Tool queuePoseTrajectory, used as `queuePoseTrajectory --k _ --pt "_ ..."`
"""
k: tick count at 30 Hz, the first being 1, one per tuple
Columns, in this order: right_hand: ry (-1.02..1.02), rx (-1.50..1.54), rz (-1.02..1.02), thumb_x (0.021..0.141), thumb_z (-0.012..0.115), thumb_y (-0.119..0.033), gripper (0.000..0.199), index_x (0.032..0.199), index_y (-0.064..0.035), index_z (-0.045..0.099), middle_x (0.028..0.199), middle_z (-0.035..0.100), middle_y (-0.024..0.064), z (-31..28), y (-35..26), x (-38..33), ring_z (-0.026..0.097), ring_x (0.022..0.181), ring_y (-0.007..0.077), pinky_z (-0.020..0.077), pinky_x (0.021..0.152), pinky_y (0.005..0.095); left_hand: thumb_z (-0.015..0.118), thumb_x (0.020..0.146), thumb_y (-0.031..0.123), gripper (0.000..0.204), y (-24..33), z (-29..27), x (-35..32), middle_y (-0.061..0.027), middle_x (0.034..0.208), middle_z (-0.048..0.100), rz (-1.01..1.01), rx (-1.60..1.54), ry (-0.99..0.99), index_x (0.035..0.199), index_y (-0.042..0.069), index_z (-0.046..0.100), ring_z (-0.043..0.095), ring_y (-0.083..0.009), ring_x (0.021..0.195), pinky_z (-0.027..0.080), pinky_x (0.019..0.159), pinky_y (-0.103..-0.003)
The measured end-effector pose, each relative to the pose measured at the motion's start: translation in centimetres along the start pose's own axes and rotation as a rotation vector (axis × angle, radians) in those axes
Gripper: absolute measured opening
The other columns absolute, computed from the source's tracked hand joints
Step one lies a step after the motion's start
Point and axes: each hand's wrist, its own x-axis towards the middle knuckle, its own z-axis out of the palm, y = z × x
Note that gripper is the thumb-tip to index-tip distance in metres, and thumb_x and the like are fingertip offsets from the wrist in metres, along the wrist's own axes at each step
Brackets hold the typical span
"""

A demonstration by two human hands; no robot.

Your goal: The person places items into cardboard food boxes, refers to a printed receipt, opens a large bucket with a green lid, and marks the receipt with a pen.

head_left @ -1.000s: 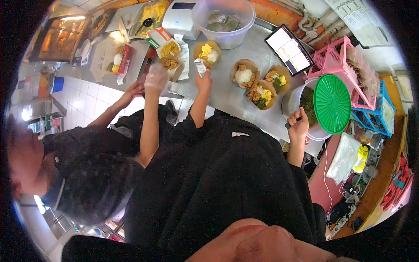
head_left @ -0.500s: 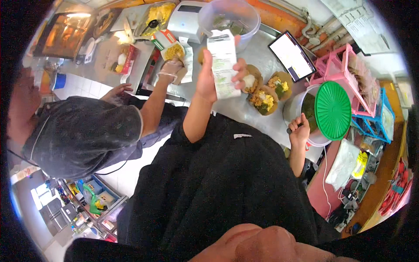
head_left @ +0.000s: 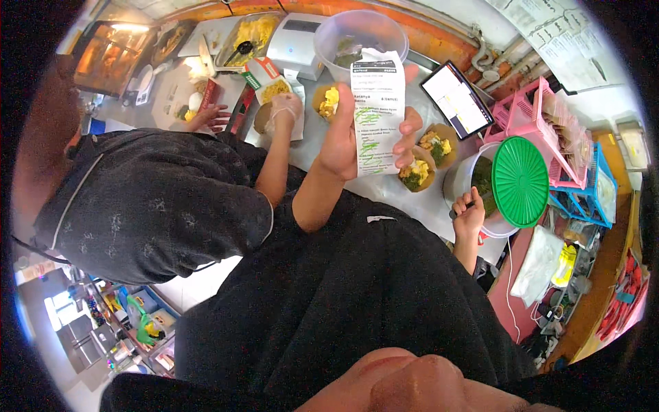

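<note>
My left hand (head_left: 336, 147) grips a long paper receipt (head_left: 376, 123) with printed lines and green marker strokes, held up over the counter. My right hand (head_left: 469, 211) is closed in a fist around a dark handle (head_left: 453, 214); the rest of that item is hidden. It stays beside a clear tub (head_left: 465, 172) of dark green contents, with a ribbed green lid (head_left: 520, 181) at its side. Beyond the receipt, brown paper bowls of food, such as one bowl (head_left: 417, 173) with yellow and green topping, rest on the metal counter (head_left: 322, 165).
At left, a co-worker (head_left: 158, 206) leans in, a gloved hand (head_left: 283, 113) at a food-filled carton (head_left: 273, 86). A clear bucket (head_left: 360, 41), a white printer-like machine (head_left: 295, 41) and a tablet (head_left: 458, 99) line the back. Pink baskets (head_left: 542, 123) stand at right.
The receipt and my left hand have shifted right and slightly nearer, covering one bowl. The co-worker has leaned further toward the counter. My right hand keeps nearly the same place.
</note>
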Motion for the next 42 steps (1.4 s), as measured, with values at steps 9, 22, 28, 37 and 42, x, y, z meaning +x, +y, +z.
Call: queuePoseTrajectory --k 9,22,28,37,42 --pt "-0.080 0.059 0.049 0.091 0.051 -0.019 0.012 0.084 -0.0098 0.046 0.065 0.039 -0.0014 -0.1 -0.3 0.0 0.031 0.052 0.0096 0.0248 0.044 0.0228 0.022 0.083 0.074 0.088 -0.3 0.1 -0.8 -0.0064 0.090 0.044 -0.012 0.006 0.017 0.146 0.015 0.008 0.041 -0.0158 0.068 0.041 0.062 -0.033" --pt "-0.036 0.039 0.041 0.092 0.049 -0.020 0.008 0.093 -0.0119 0.048 0.063 0.039 -0.0022 0.4 -0.2 -0.1 0.031 0.051 0.0099 0.0250 0.045 0.0235 0.063 0.081 0.034 0.039 -11.0 -23.0 -7.8 -0.0141 0.093 0.063 -0.252 1.802 0.501 0.113 0.012 0.056 0.062 -0.0275 0.085 0.048 0.072 -0.042" --pt "-0.086 0.028 0.007 0.091 0.050 -0.021 0.009 0.093 -0.0122 0.049 0.062 0.039 -0.0024 -1.2 -0.1 0.2 0.031 0.051 0.0097 0.0252 0.044 0.0237 0.064 0.078 0.028 0.028 -12.6 -21.9 -9.4 -0.0126 0.089 0.065 -0.677 2.012 0.604 0.102 0.016 0.059 0.062 -0.0333 0.084 0.048 0.071 -0.046" --pt "-0.069 0.042 0.007 0.091 0.051 -0.020 0.008 0.091 -0.0133 0.047 0.063 0.037 -0.0029 -0.6 -0.3 -0.1 0.032 0.051 0.0098 0.0260 0.044 0.0234 0.065 0.076 0.036 0.029 -10.1 -20.8 -12.2 -0.0140 0.087 0.066 -0.760 2.063 0.683 0.093 0.012 0.065 0.063 -0.0336 0.082 0.049 0.070 -0.045" --pt "-0.031 0.019 0.014 0.092 0.049 -0.020 0.009 0.089 -0.0114 0.047 0.064 0.037 -0.0018 -0.1 -0.2 0.0 0.032 0.054 0.0103 0.0254 0.045 0.0236 0.067 0.071 0.047 0.050 -8.4 -19.5 -13.3 -0.0151 0.097 0.065 -1.018 1.903 0.539 0.105 0.010 0.062 0.062 -0.0326 0.092 0.048 0.077 -0.044"
